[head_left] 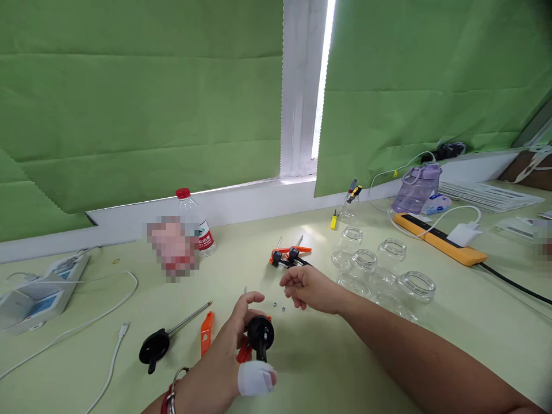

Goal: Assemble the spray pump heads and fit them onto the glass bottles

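Note:
My left hand (235, 351), its thumb wrapped in white tape, is closed around a black crank-like part (260, 332) with a round black cap; orange plastic shows under it and a thin metal rod stands behind. My right hand (308, 289) hovers with loosely bent fingers, and I see nothing in them. Just left of its fingertips lie two small metal nuts (283, 309). Behind it rest black-and-orange parts with metal rods (293, 255). Beside my left forearm are an orange plastic piece (207, 333) and a black round part with a long metal shaft (155, 347).
Several clear glass jars (364, 261) stand at right, before a yellow power strip (440, 238) and a purple bottle (417, 187). Screwdrivers (352, 192) lean in another jar. A red-capped bottle (206, 236) stands at the back. White cables (114, 353) trail at left.

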